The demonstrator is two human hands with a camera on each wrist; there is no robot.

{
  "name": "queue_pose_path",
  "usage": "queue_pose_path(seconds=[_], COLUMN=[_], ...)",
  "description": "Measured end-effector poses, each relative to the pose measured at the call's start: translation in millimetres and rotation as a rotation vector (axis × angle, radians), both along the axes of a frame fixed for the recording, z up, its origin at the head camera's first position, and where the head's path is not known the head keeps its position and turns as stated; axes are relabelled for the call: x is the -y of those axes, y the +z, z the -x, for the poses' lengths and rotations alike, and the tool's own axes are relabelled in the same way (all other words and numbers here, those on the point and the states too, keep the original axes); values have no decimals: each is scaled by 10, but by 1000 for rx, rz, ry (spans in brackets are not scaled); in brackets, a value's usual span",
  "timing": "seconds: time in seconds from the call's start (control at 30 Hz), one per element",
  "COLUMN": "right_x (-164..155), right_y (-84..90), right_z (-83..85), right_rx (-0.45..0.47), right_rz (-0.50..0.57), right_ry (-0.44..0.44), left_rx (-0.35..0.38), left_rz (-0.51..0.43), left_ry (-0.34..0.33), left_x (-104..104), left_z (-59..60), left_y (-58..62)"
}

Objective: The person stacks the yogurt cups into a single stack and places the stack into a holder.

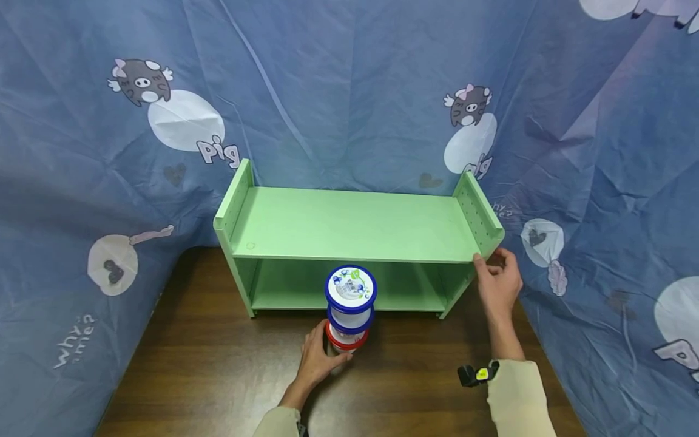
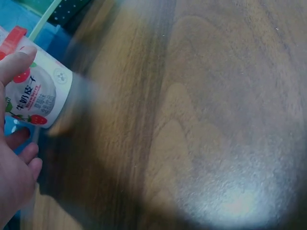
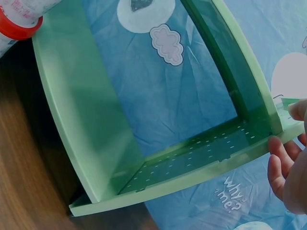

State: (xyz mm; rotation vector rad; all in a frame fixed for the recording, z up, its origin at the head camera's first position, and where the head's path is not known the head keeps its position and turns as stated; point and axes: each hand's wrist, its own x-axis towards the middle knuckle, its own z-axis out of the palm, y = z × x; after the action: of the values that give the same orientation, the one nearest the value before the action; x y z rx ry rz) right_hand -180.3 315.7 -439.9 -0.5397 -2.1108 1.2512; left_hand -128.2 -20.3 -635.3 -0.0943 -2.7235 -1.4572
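Centrally, two stacked cups: blue-rimmed cup atop red-rimmed cup, white bodies, standing on wooden surface just before green shelf. Left hand curled round red-rimmed cup. Label shows strawberries, Chinese text, partly legible. Right hand pinches shelf's right end panel. Blue backdrop prints "pig", "why?".
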Motion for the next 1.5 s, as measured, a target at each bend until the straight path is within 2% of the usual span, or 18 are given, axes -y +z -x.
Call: queue_pose_path(seconds=[0.57, 0.8, 0.97, 1.27, 1.5], right_x=[-43, -45, -35, -6, -9], right_y=[54, 92, 70, 22, -6], right_z=[42, 57, 72, 107, 113], right_rx=[-88, -151, -186, -222, -226], right_rz=[-23, -69, -96, -116, -128], right_ry=[-56, -75, -66, -59, -50], left_rx=[16, 26, 29, -21, -5], left_rz=[-38, -46, -72, -86, -102], left_ry=[36, 54, 71, 94, 105], left_x=[-143, -162, -167, -168, -151], left_z=[50, 55, 56, 66, 57], left_y=[-65, -109, -131, -174, -184])
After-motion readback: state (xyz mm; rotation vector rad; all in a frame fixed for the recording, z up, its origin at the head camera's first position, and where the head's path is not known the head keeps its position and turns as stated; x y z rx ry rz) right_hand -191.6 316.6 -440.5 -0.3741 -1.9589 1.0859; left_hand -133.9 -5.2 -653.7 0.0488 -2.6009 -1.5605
